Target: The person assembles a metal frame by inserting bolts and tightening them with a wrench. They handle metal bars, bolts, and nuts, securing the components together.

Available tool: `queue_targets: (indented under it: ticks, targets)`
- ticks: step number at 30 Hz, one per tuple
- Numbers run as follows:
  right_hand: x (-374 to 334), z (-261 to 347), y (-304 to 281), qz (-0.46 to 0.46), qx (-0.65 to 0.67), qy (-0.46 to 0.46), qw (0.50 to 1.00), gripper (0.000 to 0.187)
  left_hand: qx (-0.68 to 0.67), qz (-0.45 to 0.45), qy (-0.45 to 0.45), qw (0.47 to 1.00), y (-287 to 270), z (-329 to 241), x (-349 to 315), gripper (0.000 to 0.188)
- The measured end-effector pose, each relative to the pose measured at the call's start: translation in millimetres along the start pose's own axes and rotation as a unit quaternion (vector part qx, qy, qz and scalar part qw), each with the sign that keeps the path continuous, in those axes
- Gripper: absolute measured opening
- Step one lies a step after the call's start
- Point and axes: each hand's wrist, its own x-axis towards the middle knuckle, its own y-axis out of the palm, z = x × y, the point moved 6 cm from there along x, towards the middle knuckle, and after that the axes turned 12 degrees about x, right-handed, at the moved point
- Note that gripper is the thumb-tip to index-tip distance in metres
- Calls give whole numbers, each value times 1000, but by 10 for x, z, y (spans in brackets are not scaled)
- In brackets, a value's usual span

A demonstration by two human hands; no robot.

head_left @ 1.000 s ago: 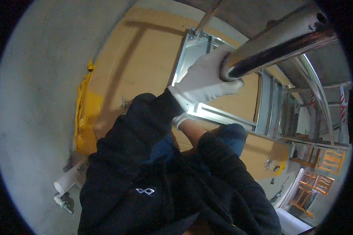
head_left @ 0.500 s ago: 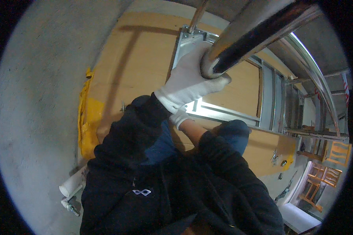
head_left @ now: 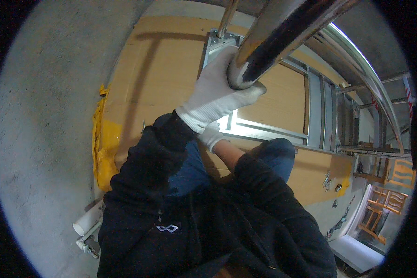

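My left hand (head_left: 213, 95), in a white knit glove, wraps around the near end of a thick shiny metal tube (head_left: 282, 34) that slants up toward the upper right. My right hand (head_left: 211, 135), also gloved in white, is lower, close to the corner of a silvery metal frame (head_left: 273, 133). My left wrist hides its fingers, so I cannot see whether they touch the frame. The frame has crossbars and lies over brown cardboard (head_left: 167, 74). A thinner upright rod (head_left: 227, 21) stands at the frame's far corner.
A curved chrome tube (head_left: 366, 74) arches at the right. Yellow plastic (head_left: 107, 139) edges the cardboard at left, near a white pipe (head_left: 85, 222). Loose screws (head_left: 327, 181) lie on the right, with wooden chairs (head_left: 388, 200) beyond. A grey wall (head_left: 55, 92) is at far left.
The left hand and the tube end have shifted slightly left and nearer to me in view. More of the right glove shows below the left wrist.
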Motion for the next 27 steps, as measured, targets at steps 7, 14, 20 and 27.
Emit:
queue_targets:
  ticks: [7,14,20,27]
  targets:
    - [58,50,75,191,-6,127,973,32,-16,-1,-3,1000,-51,29,-28,58]
    - [-26,-109,171,210,39,191,958,34,1,5,-10,1000,-45,18,-28,59]
    - [88,75,-114,237,35,203,949,34,-15,9,-5,1000,-45,10,-25,60]
    - [43,54,28,206,32,149,967,32,-20,3,-8,1000,-42,50,-36,62]
